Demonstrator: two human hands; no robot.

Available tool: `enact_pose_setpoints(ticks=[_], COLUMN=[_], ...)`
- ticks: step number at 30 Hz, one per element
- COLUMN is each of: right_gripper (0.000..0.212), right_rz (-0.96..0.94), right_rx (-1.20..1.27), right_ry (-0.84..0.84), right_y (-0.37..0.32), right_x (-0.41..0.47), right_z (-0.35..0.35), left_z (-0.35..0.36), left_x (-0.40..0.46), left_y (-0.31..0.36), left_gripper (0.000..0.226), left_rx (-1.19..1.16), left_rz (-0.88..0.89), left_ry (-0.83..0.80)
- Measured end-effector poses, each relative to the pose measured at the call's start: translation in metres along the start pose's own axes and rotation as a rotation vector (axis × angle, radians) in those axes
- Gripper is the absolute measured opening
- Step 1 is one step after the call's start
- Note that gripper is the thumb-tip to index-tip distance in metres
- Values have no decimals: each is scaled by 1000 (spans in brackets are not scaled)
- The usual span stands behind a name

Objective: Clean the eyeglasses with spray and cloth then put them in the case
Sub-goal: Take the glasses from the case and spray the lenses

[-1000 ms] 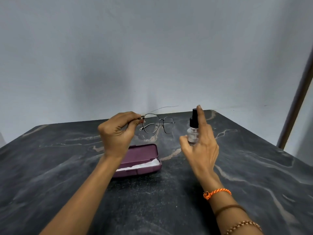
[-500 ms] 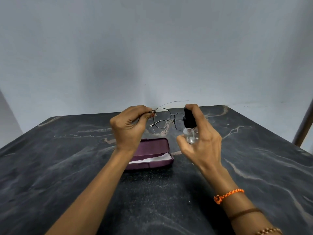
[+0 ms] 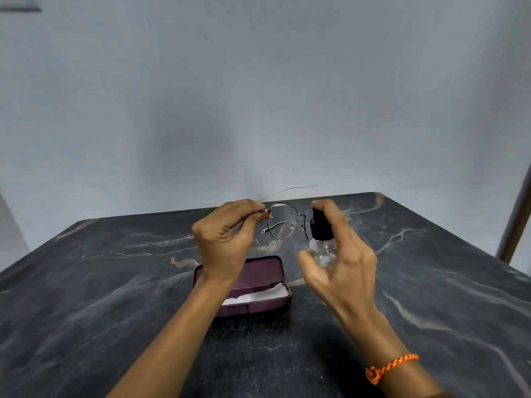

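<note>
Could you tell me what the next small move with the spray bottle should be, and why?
Probably press the nozzle: the right hand holds the spray bottle with a finger on its black top, right beside the eyeglasses pinched by the left hand.

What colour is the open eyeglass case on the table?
Dark purple case, with white cloth inside; seen in the head view.

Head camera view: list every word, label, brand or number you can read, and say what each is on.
None can be read.
Spray bottle: clear body and black cap, no label showing.
Purple case: plain lid, no print visible.
Eyeglasses: any marking on the thin frame is too small to tell.
</note>
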State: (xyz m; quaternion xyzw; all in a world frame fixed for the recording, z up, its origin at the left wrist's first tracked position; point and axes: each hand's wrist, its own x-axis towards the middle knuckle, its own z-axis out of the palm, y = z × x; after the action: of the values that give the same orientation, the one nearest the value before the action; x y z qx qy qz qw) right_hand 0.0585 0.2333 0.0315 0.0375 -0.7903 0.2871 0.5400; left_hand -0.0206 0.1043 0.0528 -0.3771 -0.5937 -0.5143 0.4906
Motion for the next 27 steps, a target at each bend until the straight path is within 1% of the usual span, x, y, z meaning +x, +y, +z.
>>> enact_pose_setpoints(ticks=[3, 6, 10, 14, 17, 22, 27], right_gripper=[71, 74, 67, 75, 74, 72, 65], right_rz=[-40, -68, -12, 66, 122, 92, 80], right_rx=[-14, -34, -34, -47, -36, -39, -82], right_ry=[-25, -33, 19, 61, 77, 81, 69], right_y=[-2, -3, 2, 8, 13, 15, 15], right_x=[-1, -2, -4, -5, -5, -2, 0], right_z=[0, 0, 0, -1, -2, -4, -6], left_z=[-1, -3, -5, -9, -11, -11, -9], left_x=[0, 0, 0, 1, 1, -2, -2], left_y=[-1, -4, -6, -8, -11, -15, -14], left_gripper=[11, 15, 17, 21, 23, 26, 29], left_rx=[-8, -21, -49, -53, -50, -54, -71], left_rz=[-7, -22, -52, -79, -114, -128, -132], left_ry=[6, 27, 42, 74, 123, 133, 149])
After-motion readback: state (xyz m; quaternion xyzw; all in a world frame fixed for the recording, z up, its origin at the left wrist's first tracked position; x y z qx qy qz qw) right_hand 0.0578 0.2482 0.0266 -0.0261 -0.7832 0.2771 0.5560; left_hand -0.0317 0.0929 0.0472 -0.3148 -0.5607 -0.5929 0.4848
